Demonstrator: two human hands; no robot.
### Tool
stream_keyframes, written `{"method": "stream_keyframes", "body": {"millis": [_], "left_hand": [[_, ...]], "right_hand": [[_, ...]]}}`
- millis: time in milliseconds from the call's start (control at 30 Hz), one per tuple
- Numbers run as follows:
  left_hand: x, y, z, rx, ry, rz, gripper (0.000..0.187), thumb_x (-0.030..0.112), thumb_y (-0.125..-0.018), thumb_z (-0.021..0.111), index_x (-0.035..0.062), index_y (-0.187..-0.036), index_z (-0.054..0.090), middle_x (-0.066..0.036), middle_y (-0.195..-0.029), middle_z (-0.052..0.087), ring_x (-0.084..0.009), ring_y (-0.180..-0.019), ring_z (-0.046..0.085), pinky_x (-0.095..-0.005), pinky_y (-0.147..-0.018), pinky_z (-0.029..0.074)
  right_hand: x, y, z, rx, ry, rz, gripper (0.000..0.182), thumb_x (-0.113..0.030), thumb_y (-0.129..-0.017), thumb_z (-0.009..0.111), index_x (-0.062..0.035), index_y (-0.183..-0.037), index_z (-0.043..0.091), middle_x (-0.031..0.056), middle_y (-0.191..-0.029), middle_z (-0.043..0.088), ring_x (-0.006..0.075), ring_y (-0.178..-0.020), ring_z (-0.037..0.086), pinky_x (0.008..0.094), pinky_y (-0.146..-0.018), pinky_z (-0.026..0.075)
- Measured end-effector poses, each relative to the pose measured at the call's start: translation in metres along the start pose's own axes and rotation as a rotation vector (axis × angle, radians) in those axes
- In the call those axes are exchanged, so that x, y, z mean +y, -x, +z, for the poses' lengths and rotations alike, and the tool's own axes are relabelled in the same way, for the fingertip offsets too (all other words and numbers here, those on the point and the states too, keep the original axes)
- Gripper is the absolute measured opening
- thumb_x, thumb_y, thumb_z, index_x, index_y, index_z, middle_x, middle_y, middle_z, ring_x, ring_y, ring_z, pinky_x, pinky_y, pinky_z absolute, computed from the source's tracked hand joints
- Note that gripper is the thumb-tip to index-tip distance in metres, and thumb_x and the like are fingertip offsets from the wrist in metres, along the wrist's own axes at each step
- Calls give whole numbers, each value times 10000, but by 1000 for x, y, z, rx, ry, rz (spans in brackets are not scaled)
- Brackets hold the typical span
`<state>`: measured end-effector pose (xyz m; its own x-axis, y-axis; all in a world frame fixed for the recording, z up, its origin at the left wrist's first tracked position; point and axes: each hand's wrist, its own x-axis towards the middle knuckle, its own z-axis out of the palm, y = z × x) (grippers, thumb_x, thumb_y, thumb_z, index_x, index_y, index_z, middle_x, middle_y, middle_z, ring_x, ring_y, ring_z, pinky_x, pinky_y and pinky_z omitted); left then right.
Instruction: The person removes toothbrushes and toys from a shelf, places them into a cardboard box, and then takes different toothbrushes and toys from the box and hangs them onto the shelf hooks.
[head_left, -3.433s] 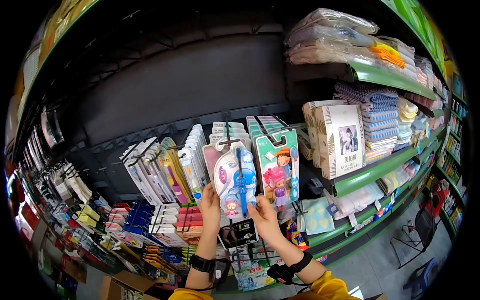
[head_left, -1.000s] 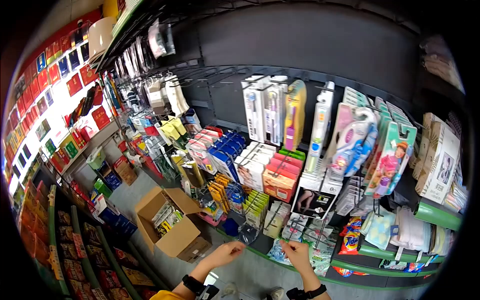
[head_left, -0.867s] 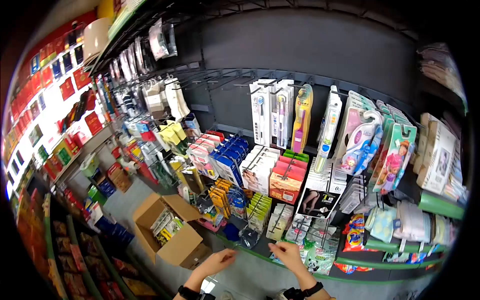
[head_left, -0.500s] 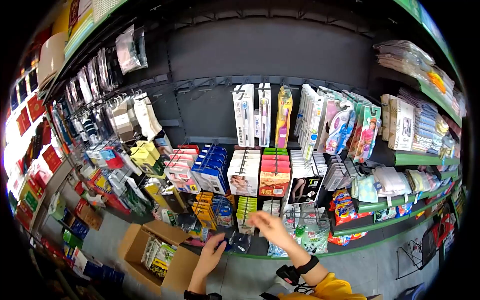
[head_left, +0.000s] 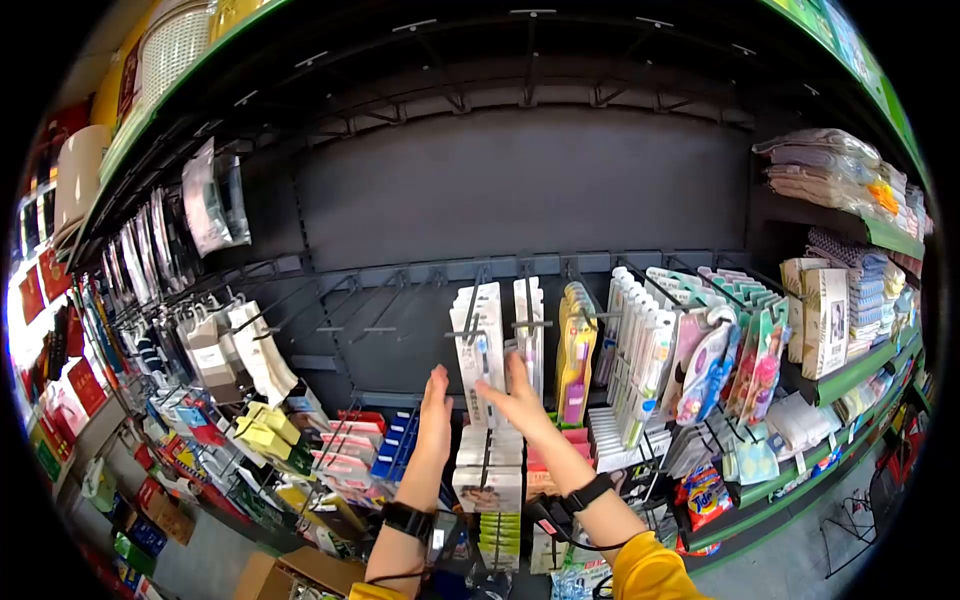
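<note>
The left hand (head_left: pixel 433 425) and right hand (head_left: pixel 522 408) have come off the blue toothbrush (head_left: pixel 710 372) and, low down a moment ago, risen to flank the leftmost white pack (head_left: pixel 478 312).

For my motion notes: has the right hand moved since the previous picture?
Yes, up: the right hand rose from the lime packs to the white toothbrushes.

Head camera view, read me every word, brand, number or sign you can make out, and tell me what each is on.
"Tide": on the orange detergent bag.
Too small or blurred to read: the print on the toothbrush packs, the white box at right and the other hanging packets.
</note>
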<state>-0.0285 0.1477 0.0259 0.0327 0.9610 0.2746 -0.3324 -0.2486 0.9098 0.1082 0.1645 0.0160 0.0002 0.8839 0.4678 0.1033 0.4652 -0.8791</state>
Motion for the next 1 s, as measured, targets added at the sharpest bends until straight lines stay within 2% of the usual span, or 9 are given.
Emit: {"method": "stream_keyframes", "body": {"millis": [133, 200, 300, 333, 433, 600, 633, 767, 1000], "left_hand": [[-14, -65, 0, -30, 24, 43, 636, 486, -892, 304, 1, -1302, 265, -128, -1336, 296, -199, -1247, 253, -325, -1013, 203], [-29, -99, -6, -105, 37, 94, 621, 518, -888, 274, 23, -1246, 387, -93, -1227, 449, -183, -1126, 416, -280, -941, 305], [-27, -102, 3, -179, 167, -20, 643, 552, -870, 273, 46, -1249, 391, -90, -1222, 455, -196, -1120, 430, -301, -937, 320], [-21, -98, 7, -131, 288, -91, 403, 317, -906, 375, 42, -1195, 432, -76, -1164, 500, -181, -1038, 499, -315, -868, 409], [-31, -103, 5, -225, 202, -125, 646, 558, -867, 263, 58, -1260, 377, -82, -1229, 451, -195, -1122, 436, -319, -927, 350], [-22, -91, 6, -216, 176, -113, 627, 538, -878, 257, 56, -1262, 372, -87, -1232, 447, -197, -1122, 437, -311, -929, 343], [-22, -82, 3, -228, 184, -142, 622, 533, -882, 255, 55, -1262, 372, -86, -1231, 448, -197, -1122, 437, -308, -930, 341], [-13, -65, 1, -249, 243, -168, 503, 398, -922, 267, 12, -1212, 405, -103, -1180, 494, -207, -1058, 498, -318, -880, 406], [-9, -50, -4, -282, 199, -155, 584, 472, -911, 199, 22, -1222, 404, -116, -1186, 489, -219, -1060, 502, -333, -875, 414]], "right_hand": [[10, -33, 7, 30, -4, -208, 854, -302, -644, 711, 117, -1231, 253, 277, -1253, 320, 348, -1199, 301, 352, -1001, 225], [15, -46, 8, 71, 62, -100, 1015, -294, -616, 739, 131, -1285, 104, 259, -1287, 290, 299, -1208, 308, 323, -992, 251], [3, -50, 5, -20, -9, -40, 1069, -304, -587, 758, 138, -1286, 81, 275, -1284, 281, 304, -1215, 298, 334, -992, 259], [0, -50, 3, -67, -49, -43, 1084, -289, -586, 762, 140, -1289, 58, 273, -1293, 270, 299, -1228, 281, 341, -992, 264], [12, -54, 3, -72, -56, 53, 1024, -261, -589, 763, 107, -1295, 120, 248, -1277, 306, 287, -1214, 300, 337, -984, 274], [13, -49, 12, -52, -172, -74, 838, -159, -622, 736, -6, -1285, 248, 142, -1240, 388, 221, -1164, 360, 315, -958, 296], [15, -41, 14, -18, -135, -93, 922, -206, -614, 756, 57, -1293, 190, 183, -1169, 457, 234, -1094, 444, 306, -923, 348], [-1, -15, 22, -4, -267, -87, 956, -203, -636, 744, 67, -1312, 125, 203, -1242, 373, 240, -1156, 377, 305, -957, 307], [-5, 11, 32, 59, -198, -94, 989, -223, -650, 730, 95, -1311, 66, 237, -1284, 316, 262, -1206, 324, 303, -984, 266]]}}
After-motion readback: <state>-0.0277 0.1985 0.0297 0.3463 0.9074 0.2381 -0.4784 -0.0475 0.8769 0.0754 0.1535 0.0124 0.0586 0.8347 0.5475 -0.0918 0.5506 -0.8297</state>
